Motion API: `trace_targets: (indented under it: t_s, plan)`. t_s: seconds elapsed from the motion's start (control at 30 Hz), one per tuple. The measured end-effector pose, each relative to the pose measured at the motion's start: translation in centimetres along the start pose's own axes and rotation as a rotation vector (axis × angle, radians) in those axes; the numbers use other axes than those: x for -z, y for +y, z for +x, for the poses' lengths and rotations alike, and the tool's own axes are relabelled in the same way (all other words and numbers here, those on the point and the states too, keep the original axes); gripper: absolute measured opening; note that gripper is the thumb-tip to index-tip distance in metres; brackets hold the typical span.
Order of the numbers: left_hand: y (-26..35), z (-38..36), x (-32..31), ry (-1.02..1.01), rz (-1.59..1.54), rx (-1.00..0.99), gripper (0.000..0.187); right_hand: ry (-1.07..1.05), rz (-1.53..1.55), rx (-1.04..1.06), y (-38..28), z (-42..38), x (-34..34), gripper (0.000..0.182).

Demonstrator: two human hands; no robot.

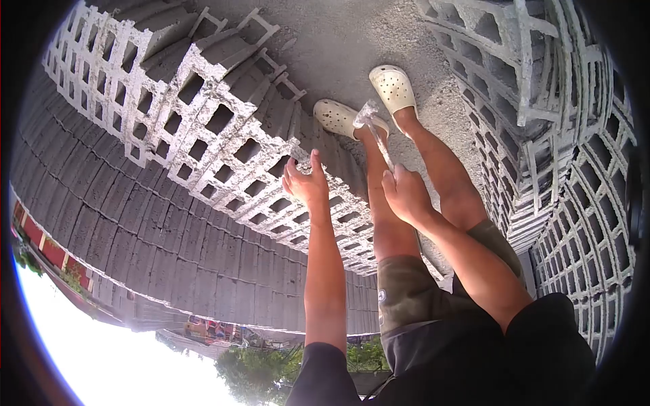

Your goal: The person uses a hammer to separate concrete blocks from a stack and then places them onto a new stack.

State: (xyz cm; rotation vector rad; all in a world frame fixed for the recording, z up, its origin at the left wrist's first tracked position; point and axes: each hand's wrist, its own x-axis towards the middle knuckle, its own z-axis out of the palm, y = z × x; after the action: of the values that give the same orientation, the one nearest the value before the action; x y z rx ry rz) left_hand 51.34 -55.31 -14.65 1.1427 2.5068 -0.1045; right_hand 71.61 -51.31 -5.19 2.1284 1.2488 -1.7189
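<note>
My left hand [308,184] reaches over the top of a row of grey hollow concrete blocks [196,149], its thumb and fingers apart and nothing visible between them. The fingertips are close to a block's rough edge; whether they touch it cannot be made out. In my right hand [408,196] is the handle of a small hammer-like tool [380,142] caked with pale cement. Its whitish head points away from me, above one of the cream clogs [393,88] on my feet.
Tall stacks of hollow blocks [501,122] rise on the right. More block rows [156,250] stand behind the left one. Gritty concrete ground [325,47] lies between the stacks. Trees [257,372] and sky show at the lower left.
</note>
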Motion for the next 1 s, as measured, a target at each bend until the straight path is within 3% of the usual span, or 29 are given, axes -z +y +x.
trace_targets:
  t_s: [0.07, 0.17, 0.27, 0.37, 0.53, 0.6, 0.67, 0.73, 0.8, 0.83, 0.87, 0.93, 1.0]
  plan:
    - [0.3, 2.1, -1.9, -0.089, 0.047, 0.191, 0.088, -0.004, -0.031, 0.026, 0.4, -0.4, 1.7, 0.029]
    - [3.4, 5.2, -1.0, -0.283, 0.013, 0.572, 0.086, 0.013, -0.113, 0.084, 1.5, 1.1, 4.2, 0.028]
    - [1.6, 4.7, -2.8, -0.232, 0.123, 0.442, 0.076, 0.062, -0.178, 0.06, 3.4, 0.7, 5.4, 0.029]
    - [3.1, 4.8, -0.9, -0.266, -0.006, 0.518, 0.064, 0.119, -0.177, 0.001, 5.2, 0.6, 5.4, 0.03]
    - [2.5, 4.1, 1.2, -0.275, -0.138, 0.5, 0.054, 0.28, -0.094, -0.045, 2.5, 0.2, 4.7, 0.032]
    - [1.9, 3.0, 3.8, -0.288, -0.224, 0.541, 0.053, 0.233, -0.016, -0.084, 0.4, -1.3, 3.9, 0.033]
    - [-1.1, 2.2, 4.3, -0.267, -0.378, 0.448, 0.043, 0.253, 0.066, -0.056, -1.6, -0.3, 3.1, 0.035]
    - [-0.9, 1.2, 8.3, -0.293, -0.563, 0.391, 0.038, 0.105, 0.18, -0.038, -1.9, -0.3, 1.2, 0.039]
    - [-2.0, 0.4, 11.1, -0.367, -0.69, 0.436, 0.036, 0.102, 0.24, 0.131, -1.2, 0.4, -1.5, 0.042]
    - [-2.8, 0.0, 12.6, -0.392, -0.762, 0.449, 0.035, 0.115, 0.18, 0.147, -1.7, 0.4, -2.6, 0.043]
    - [-3.4, -0.2, 13.9, -0.414, -0.836, 0.46, 0.035, 0.257, 0.031, 0.262, -1.4, 0.8, -4.3, 0.041]
    - [-4.9, -1.0, 17.0, -0.447, -0.877, 0.455, 0.036, 0.18, 0.191, 0.044, -4.2, 0.2, -6.1, 0.039]
    - [-5.8, -1.5, 18.9, -0.489, -0.906, 0.467, 0.039, 0.138, 0.224, 0.004, -5.2, -0.2, -8.5, 0.038]
